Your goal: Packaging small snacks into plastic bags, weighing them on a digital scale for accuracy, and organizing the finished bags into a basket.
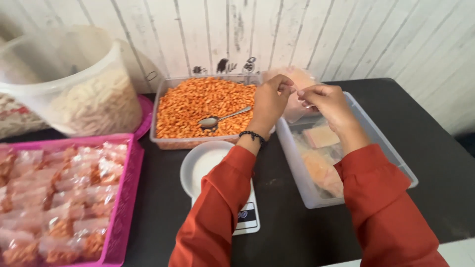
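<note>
A clear plastic bag (299, 94) is pinched at its top by the fingertips of the left hand (269, 101) and right hand (326, 101), above the far end of the clear bin (396, 163) near the table's (435, 163) back edge.

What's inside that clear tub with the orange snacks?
The clear tub is filled with small orange snack pieces, and a metal spoon lies on top. The snacks cover its bottom.
</note>
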